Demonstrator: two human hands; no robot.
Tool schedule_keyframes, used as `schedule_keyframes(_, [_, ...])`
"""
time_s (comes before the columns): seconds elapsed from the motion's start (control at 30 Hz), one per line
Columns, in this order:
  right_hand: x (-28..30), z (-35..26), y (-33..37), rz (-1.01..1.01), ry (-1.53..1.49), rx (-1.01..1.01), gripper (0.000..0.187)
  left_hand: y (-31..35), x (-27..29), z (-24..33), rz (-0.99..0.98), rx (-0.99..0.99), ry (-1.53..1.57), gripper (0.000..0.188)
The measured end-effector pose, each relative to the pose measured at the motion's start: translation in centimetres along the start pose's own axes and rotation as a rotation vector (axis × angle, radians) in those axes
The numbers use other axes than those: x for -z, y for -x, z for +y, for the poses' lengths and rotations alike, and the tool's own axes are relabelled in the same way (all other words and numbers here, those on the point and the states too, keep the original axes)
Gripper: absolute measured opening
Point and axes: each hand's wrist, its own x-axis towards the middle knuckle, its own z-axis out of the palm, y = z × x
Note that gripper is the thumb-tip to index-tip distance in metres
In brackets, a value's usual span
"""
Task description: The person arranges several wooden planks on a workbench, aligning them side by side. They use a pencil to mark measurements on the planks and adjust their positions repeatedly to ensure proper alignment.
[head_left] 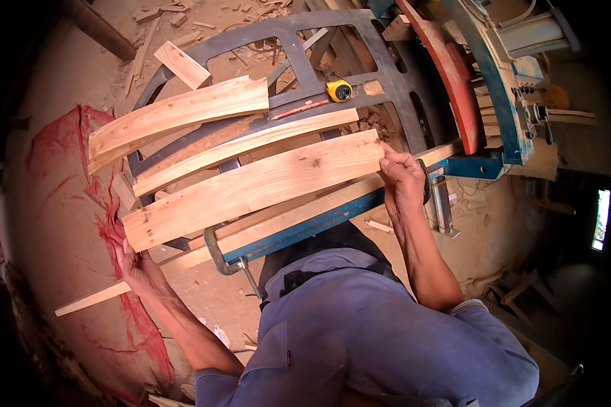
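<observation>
A pale wooden board with a knot near its right half stretches between my two hands over the machine's edge. My left hand grips its left end from below, partly hidden by the wood. At the right end, my right hand pinches the corner between thumb and fingers. Just beyond lies a narrower curved strip on the dark slotted frame. Farther off rests a wide curved wooden piece, with another piece showing under its left end.
A yellow tape measure and a red pencil lie on the frame. A short block sits behind. A C-clamp grips the near wooden rail by the blue bar. The red-and-blue machine stands right; offcuts litter the floor.
</observation>
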Motion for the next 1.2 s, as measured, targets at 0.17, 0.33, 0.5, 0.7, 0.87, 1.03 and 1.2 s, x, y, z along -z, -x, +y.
schedule_keyframes(0.17, [1.2, 0.6, -0.7, -0.028, -0.163, -0.040, 0.021, 1.1, 2.3, -1.3, -0.007, 0.025, 0.130, 0.093])
schedule_keyframes(0.33, [0.8, -0.3, -0.8, -0.136, -0.119, -0.027, 0.070, 2.2, 1.7, -1.1, -0.032, 0.019, 0.122, 0.097])
schedule_keyframes(0.5, [-0.3, -0.8, -1.0, -0.373, -0.140, 0.030, 0.082, 2.1, 1.8, -0.2, -0.098, -0.002, 0.073, 0.080])
schedule_keyframes(0.7, [-1.6, 0.8, -1.0, -0.382, 0.313, 0.121, 0.075, -0.8, 6.6, -2.0, -0.393, -0.119, 0.156, 0.059])
schedule_keyframes(0.87, [-1.5, 1.0, -1.6, -0.289, 0.566, 0.181, 0.069, 1.9, 0.6, -2.0, -0.040, -0.109, 0.197, 0.077])
schedule_keyframes(1.03, [-1.5, 2.1, -1.5, -0.291, 0.673, 0.238, 0.065, 2.4, 1.0, -2.0, 0.005, -0.127, 0.184, 0.083])
schedule_keyframes(1.2, [-1.6, 0.8, -0.5, -0.219, 0.718, 0.128, 0.060, 2.9, 0.3, -0.8, 0.073, -0.054, -0.012, 0.058])
